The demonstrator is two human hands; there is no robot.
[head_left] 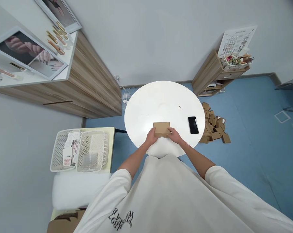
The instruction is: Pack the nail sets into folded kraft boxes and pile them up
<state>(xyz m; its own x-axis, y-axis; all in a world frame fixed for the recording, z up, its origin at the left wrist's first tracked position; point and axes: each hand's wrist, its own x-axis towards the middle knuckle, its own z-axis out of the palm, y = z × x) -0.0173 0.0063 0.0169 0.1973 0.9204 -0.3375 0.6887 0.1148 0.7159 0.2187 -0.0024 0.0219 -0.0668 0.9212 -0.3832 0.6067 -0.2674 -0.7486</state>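
Observation:
A small brown cardboard box (161, 128) lies on the round white table (161, 103) near its front edge. My left hand (151, 136) grips the box's near left corner with its fingers curled. My right hand (175, 135) grips the near right corner the same way. Both forearms reach in from below over my white shirt.
A black phone (193, 125) lies on the table to the right of the box. A pile of small brown boxes (213, 124) sits on the blue floor to the right. Two white mesh baskets (79, 149) stand on a low surface at left. Wooden cabinets stand at left and back right.

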